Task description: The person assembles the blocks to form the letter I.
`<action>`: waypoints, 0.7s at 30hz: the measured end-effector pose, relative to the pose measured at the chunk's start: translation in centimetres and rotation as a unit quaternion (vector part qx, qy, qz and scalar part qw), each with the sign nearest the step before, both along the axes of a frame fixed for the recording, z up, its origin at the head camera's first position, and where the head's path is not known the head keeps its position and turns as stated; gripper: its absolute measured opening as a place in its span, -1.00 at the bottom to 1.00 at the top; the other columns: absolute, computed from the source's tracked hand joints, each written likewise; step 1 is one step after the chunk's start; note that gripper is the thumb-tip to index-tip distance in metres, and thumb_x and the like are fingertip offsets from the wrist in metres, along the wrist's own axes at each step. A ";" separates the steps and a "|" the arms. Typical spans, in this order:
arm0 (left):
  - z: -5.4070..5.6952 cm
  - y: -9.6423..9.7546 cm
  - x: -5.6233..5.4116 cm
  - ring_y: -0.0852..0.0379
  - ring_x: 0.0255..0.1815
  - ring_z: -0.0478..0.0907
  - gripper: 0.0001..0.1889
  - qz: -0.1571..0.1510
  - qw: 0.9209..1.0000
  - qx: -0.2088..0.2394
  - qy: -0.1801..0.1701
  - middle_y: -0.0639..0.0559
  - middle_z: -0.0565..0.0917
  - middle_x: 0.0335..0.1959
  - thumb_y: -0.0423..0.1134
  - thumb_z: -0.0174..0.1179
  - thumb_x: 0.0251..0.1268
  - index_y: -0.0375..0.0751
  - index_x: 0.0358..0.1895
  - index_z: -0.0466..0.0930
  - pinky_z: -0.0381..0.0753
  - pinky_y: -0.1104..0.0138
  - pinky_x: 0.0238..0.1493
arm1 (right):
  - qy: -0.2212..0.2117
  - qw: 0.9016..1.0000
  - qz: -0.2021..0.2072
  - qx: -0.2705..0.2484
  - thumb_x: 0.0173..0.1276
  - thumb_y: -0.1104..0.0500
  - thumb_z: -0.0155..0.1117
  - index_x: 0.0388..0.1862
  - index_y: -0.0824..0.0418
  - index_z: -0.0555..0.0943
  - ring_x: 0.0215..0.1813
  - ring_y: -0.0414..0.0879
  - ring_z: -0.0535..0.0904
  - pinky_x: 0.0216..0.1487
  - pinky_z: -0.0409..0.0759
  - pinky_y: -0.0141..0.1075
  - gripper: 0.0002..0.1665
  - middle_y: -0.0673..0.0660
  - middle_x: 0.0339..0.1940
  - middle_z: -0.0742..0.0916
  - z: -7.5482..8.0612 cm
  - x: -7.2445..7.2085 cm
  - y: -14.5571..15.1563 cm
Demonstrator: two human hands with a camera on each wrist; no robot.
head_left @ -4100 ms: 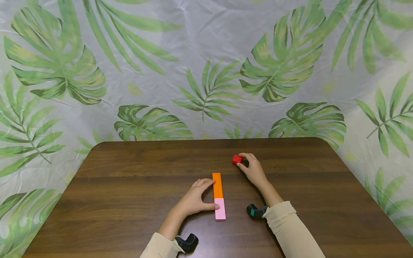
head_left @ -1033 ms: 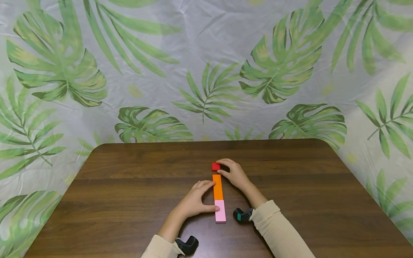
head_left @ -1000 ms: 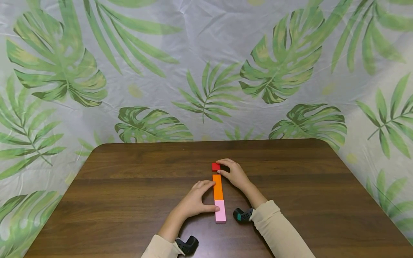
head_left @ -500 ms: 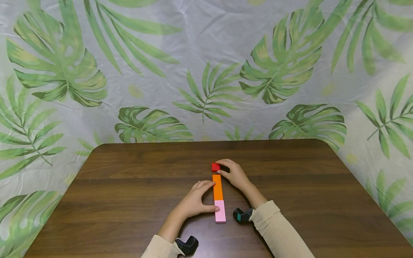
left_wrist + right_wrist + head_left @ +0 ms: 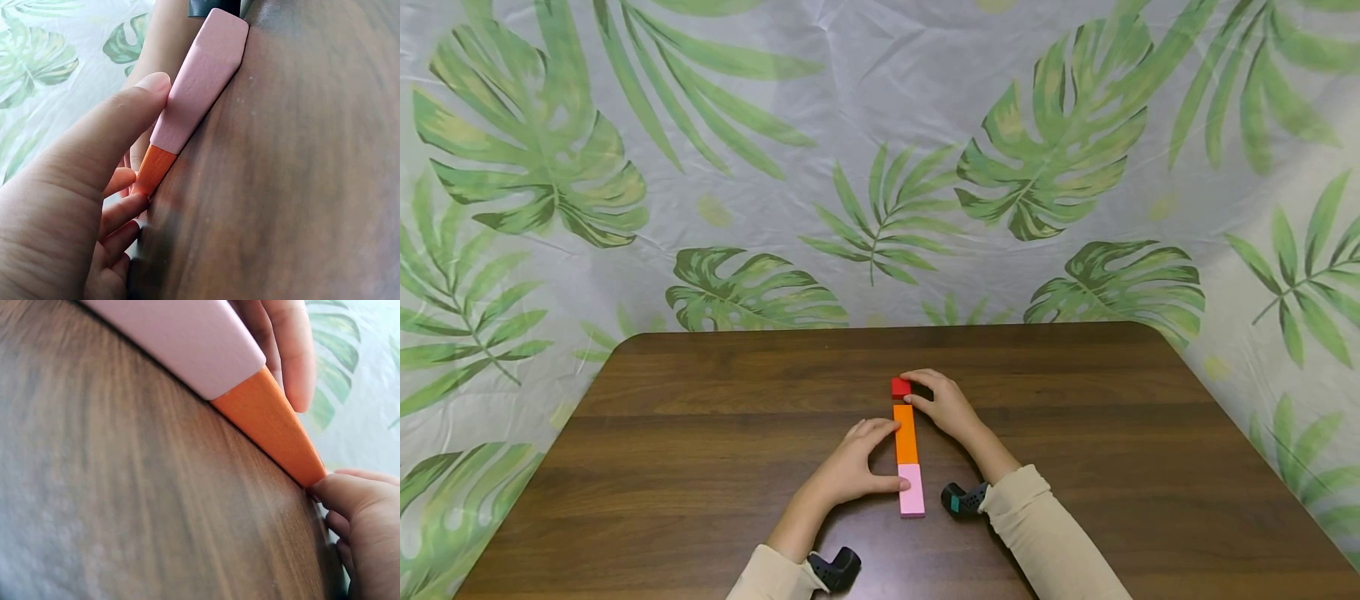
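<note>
A pink wooden block (image 5: 912,498) and a longer-looking orange block (image 5: 906,437) lie end to end on the table, forming a straight strip. My left hand (image 5: 844,468) rests along its left side, thumb touching the pink block and index fingertip at the orange one, the fingers spread and relaxed. Just beyond the orange block's far end sits a small red block (image 5: 900,386), a narrow gap between them. My right hand (image 5: 950,408) pinches it between thumb and index finger from the right. In the right wrist view the red block is hidden behind the thumb.
A dark wood table (image 5: 700,400) with rounded far corners carries everything. Behind it hangs a pale cloth (image 5: 917,75) printed with green leaves. Black devices are strapped to the left wrist (image 5: 837,570) and right wrist (image 5: 964,499).
Since about four seconds ago, my right hand has brought the red block left and slightly nearer, into line with the strip. Over the last second, neither hand visibly moves.
</note>
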State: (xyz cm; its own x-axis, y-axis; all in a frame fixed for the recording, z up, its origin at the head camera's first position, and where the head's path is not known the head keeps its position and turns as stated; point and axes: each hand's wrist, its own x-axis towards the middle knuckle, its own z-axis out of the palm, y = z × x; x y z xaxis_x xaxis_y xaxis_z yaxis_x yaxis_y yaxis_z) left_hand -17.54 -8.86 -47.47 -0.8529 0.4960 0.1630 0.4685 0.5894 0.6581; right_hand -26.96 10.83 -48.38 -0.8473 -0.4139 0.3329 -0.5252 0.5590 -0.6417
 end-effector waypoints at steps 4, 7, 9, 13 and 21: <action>-0.1 0.0 -0.1 -0.02 0.25 0.16 -0.14 0.000 1.000 0.001 0.000 0.01 0.34 0.19 0.20 0.31 -0.15 -0.15 0.27 0.30 0.18 0.07 0.20 | -0.006 1.000 0.003 0.002 0.20 0.19 0.25 0.10 0.20 0.51 0.12 0.00 0.42 0.14 0.32 -0.08 -0.55 0.11 0.06 0.56 0.0 0.0 0.1; -0.1 0.0 -0.1 -0.03 0.26 0.15 -0.14 0.000 1.000 0.000 0.000 0.01 0.34 0.19 0.21 0.30 -0.15 -0.14 0.27 0.29 0.17 0.07 0.20 | -0.010 1.000 0.004 -0.006 0.20 0.18 0.25 0.10 0.20 0.50 0.11 -0.02 0.43 0.13 0.33 -0.09 -0.55 0.10 0.06 0.56 0.1 0.0 0.2; -0.1 0.1 -0.1 -0.03 0.26 0.15 -0.14 0.001 1.000 0.001 0.000 0.01 0.34 0.19 0.21 0.30 -0.15 -0.14 0.27 0.29 0.17 0.06 0.20 | -0.018 1.000 0.003 -0.017 0.22 0.16 0.24 0.11 0.20 0.49 0.09 -0.03 0.44 0.13 0.33 -0.09 -0.55 0.10 0.06 0.55 0.2 0.1 0.2; -0.2 0.1 -0.2 0.00 0.26 0.14 -0.13 0.004 1.000 0.002 -0.002 0.02 0.33 0.21 0.22 0.30 -0.15 -0.11 0.29 0.27 0.18 0.08 0.20 | -0.028 0.999 0.003 -0.034 0.25 0.10 0.20 0.13 0.21 0.47 0.07 -0.04 0.44 0.13 0.33 -0.08 -0.53 0.11 0.06 0.54 0.4 0.2 0.4; -0.3 0.2 -0.2 -0.01 0.26 0.16 -0.17 0.024 0.999 0.039 0.001 -0.04 0.28 0.25 0.18 0.25 -0.04 -0.16 0.30 0.22 0.18 0.05 0.20 | -0.034 0.998 -0.005 -0.058 0.30 0.02 0.12 0.17 0.24 0.42 0.10 -0.01 0.41 0.13 0.33 -0.06 -0.48 0.11 0.10 0.51 1.1 0.7 0.4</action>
State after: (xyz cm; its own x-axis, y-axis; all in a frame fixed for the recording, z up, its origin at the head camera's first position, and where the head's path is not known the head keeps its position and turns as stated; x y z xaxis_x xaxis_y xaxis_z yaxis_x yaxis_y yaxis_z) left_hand -17.70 -8.62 -47.75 -0.8746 0.4407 0.2022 0.4431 0.5573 0.7022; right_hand -26.22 11.22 -47.28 -0.8734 -0.3673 0.3199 -0.4733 0.4848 -0.7356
